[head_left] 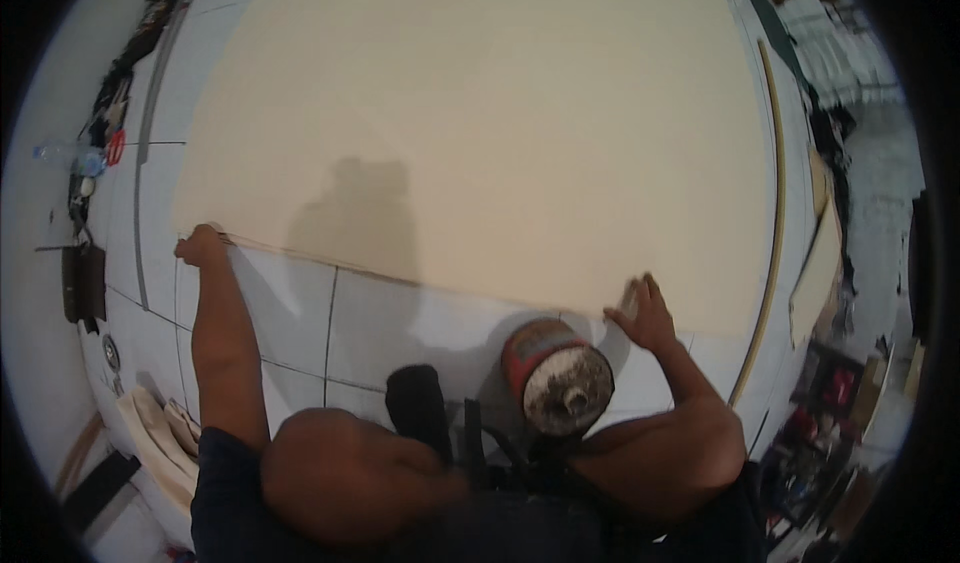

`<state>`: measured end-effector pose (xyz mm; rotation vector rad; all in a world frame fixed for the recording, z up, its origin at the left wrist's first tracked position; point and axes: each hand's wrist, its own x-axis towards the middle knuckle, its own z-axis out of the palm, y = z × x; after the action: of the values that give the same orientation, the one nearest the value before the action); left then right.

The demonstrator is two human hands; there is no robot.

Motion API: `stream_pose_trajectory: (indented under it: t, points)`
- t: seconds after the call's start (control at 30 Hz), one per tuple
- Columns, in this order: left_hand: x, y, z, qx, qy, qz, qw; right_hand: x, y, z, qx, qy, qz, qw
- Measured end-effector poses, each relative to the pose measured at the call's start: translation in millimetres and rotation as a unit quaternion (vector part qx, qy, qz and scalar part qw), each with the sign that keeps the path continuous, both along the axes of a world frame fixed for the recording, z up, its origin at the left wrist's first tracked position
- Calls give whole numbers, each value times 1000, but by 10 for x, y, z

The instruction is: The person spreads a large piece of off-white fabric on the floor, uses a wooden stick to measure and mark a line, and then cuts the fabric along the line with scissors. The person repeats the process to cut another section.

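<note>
A large cream sheet (480, 133) of thin material, fabric or foam by its look, lies spread over the white tiles (290, 303). At its near left corner, my left hand (203, 244) is closed on the edge. Farther right, my right hand (645, 313) rests on the sheet near the same edge, fingers stretched and thumb apart. Between my forearms, close to my right hand, stands a red round can (558, 378) with a stained, crusted top and a small round neck. My shadow falls across the sheet.
Beyond the sheet's right side lies a long yellowish rod (778, 193). On the left are a grey metal strip (140, 203), red-handled scissors (115, 148) and a clear plastic bottle (80, 158). Folded cream material (160, 438) lies near my left elbow. Mixed clutter (815, 433) lines the right.
</note>
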<state>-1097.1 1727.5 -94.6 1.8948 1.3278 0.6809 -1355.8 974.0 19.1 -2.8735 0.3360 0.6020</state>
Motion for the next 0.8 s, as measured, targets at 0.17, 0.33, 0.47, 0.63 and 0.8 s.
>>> stream_pose_trajectory:
  t: [0.17, 0.33, 0.47, 0.63, 0.8]
  points:
    - [-61, -1587, 513, 300, -27, -392, 869, -8, 59, 96, -16, -5, 6, 1000]
    - [-687, -2916, 609, 374, 114, -651, 651, -45, 50, -58, -42, 37, -13, 998]
    - [-792, -2824, 312, 375, 176, -630, 657, -51, 14, 32, -11, 10, -3, 1000]
    - [-824, -2877, 316, 367, 141, -641, 659, 45, 340, 652, 156, -166, 96, 969]
    - [-845, -2909, 283, 345, 115, -654, 664, -177, 745, 878, 341, -144, 375, 850]
